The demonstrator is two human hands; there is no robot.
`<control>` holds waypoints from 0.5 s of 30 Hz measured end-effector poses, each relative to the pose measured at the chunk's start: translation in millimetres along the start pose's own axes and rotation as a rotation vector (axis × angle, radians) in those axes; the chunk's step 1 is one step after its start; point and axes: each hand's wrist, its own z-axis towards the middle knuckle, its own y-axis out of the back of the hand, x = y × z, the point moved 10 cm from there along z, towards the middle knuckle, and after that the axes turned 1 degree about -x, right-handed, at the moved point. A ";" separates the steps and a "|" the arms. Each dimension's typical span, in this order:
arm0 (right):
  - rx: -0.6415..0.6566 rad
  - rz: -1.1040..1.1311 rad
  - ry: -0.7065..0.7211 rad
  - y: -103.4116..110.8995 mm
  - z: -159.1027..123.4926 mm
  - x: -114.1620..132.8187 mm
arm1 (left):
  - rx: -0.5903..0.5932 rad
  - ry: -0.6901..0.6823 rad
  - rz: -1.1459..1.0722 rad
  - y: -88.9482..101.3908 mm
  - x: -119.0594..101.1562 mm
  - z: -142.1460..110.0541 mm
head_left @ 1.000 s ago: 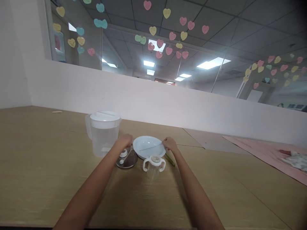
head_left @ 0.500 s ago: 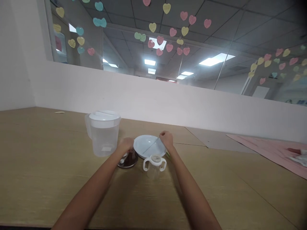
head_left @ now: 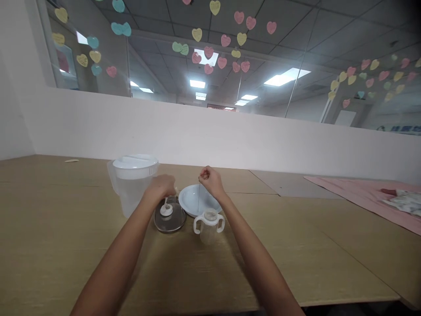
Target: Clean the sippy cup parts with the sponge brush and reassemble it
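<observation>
My left hand [head_left: 162, 185] is closed and blurred above a round metal tray [head_left: 171, 224]. A pale bit shows at its fingertips, seemingly part of a thin straw with a white end. On the tray lies a white ring-shaped cap [head_left: 166, 210]. Raised over the white bowl [head_left: 187, 197], my right hand [head_left: 210, 179] pinches the top of a thin rod [head_left: 198, 197], which hangs almost upright into the bowl. In front of the bowl stands a clear baby bottle [head_left: 209, 232] with a white two-handled collar and no lid.
A translucent pitcher [head_left: 133, 188] with a white lid stands left of the tray, partly behind my left hand. At the far right a pink cloth [head_left: 348, 191] carries a patterned fabric item [head_left: 406, 202]. A white wall [head_left: 197, 131] borders the table's back.
My right hand has risen and moved left, swinging the rod from slanted to nearly upright. My left hand has lifted off the tray, uncovering the cap. The view has shifted slightly.
</observation>
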 end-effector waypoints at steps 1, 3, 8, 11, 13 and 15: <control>-0.003 0.034 -0.019 0.8 0.3 -3.1 | -0.057 -0.002 -0.010 11.5 -1.1 -3.2; 0.027 0.104 -0.081 0.1 0.7 -13.0 | -0.249 0.006 -0.081 38.8 -3.0 -10.3; 0.494 0.183 -0.287 -39.5 -20.6 -39.9 | -0.487 -0.088 -0.626 56.3 -12.0 -14.2; 0.706 0.161 -0.402 -56.1 -41.5 -54.8 | -0.363 -0.185 -0.999 33.6 -23.8 1.2; 0.690 0.148 -0.428 -51.3 -40.7 -61.0 | -0.312 -0.215 -1.118 20.7 -29.1 10.6; 0.582 0.142 -0.410 -33.4 -28.0 -60.8 | -0.272 -0.255 -1.143 11.1 -35.3 17.5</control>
